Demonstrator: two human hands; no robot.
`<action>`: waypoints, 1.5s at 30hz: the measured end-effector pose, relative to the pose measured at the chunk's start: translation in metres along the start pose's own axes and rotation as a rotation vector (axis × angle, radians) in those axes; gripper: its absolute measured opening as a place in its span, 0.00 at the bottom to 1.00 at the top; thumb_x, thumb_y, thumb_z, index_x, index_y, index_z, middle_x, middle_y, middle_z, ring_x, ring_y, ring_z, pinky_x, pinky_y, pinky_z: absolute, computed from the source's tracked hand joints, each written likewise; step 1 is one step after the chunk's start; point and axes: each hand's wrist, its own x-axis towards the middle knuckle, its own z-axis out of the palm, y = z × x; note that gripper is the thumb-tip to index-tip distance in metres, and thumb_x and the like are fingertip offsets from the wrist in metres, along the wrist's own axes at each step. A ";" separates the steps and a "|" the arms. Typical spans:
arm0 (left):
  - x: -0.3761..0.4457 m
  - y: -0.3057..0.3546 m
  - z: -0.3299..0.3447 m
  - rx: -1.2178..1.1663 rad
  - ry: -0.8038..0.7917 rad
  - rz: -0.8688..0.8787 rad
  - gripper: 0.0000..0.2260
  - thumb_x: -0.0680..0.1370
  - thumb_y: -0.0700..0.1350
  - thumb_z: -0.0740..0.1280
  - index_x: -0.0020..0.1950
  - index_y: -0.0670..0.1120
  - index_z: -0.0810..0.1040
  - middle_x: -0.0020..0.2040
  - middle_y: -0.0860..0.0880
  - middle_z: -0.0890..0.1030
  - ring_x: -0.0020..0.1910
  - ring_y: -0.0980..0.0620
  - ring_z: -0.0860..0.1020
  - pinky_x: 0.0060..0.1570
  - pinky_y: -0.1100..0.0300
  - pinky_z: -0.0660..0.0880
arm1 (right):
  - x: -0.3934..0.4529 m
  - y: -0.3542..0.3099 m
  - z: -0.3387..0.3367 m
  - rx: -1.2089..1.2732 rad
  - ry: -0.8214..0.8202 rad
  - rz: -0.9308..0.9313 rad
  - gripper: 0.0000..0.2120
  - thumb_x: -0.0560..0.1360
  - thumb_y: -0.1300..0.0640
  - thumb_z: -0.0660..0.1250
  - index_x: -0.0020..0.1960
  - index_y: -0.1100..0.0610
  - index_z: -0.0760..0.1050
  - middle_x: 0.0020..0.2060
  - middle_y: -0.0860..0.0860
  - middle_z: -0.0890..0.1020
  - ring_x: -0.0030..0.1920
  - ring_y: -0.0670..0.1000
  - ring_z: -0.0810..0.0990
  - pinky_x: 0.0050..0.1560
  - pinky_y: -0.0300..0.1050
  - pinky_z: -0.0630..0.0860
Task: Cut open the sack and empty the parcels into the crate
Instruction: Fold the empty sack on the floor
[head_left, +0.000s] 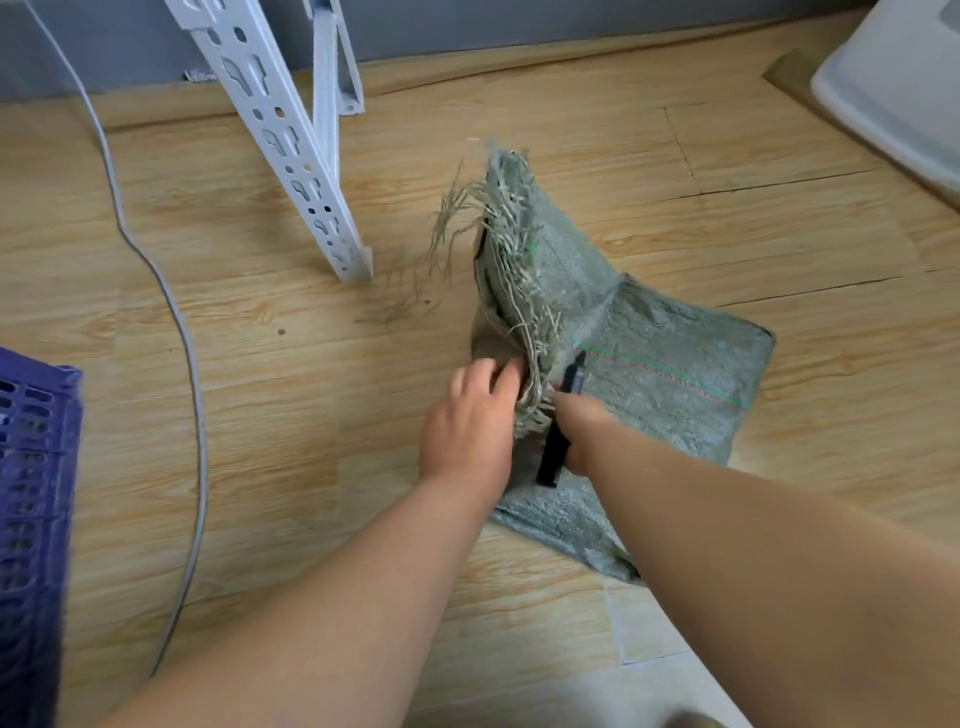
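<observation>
A grey-green woven sack (660, 364) lies on the wooden floor, its frayed open end (511, 249) raised and trailing loose threads. My left hand (470, 421) grips the frayed edge near its lower part. My right hand (584, 431) is shut on a black utility knife (558, 436), whose tip rests against the sack just beside the frayed edge. A purple slotted crate (31, 499) stands at the far left edge, partly out of view. No parcels show; the inside of the sack is hidden.
A white perforated metal rack leg (291, 135) stands on the floor behind the sack. A grey cable (182, 332) curves across the floor on the left. A white plastic bin (898, 88) sits at the top right. A grey wall runs along the back.
</observation>
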 end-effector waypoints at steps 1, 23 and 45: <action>0.000 0.006 0.000 0.051 -0.011 0.055 0.36 0.72 0.32 0.66 0.76 0.49 0.58 0.71 0.47 0.64 0.68 0.45 0.65 0.57 0.53 0.72 | -0.003 -0.006 -0.011 0.057 0.092 -0.030 0.08 0.81 0.57 0.62 0.60 0.52 0.73 0.41 0.53 0.77 0.36 0.53 0.76 0.34 0.48 0.75; 0.010 0.081 0.036 0.529 -0.563 0.388 0.28 0.77 0.44 0.66 0.74 0.47 0.60 0.71 0.45 0.66 0.69 0.44 0.65 0.58 0.51 0.69 | -0.028 -0.060 -0.086 -1.725 0.469 -1.026 0.30 0.74 0.63 0.64 0.74 0.47 0.64 0.79 0.51 0.53 0.78 0.58 0.46 0.74 0.66 0.50; -0.020 -0.012 0.066 -0.263 -0.577 -0.311 0.46 0.71 0.57 0.73 0.79 0.53 0.46 0.74 0.43 0.62 0.72 0.42 0.65 0.70 0.48 0.65 | -0.018 -0.004 -0.072 -1.691 0.453 -0.524 0.26 0.74 0.70 0.61 0.70 0.57 0.61 0.39 0.52 0.76 0.33 0.53 0.74 0.30 0.45 0.66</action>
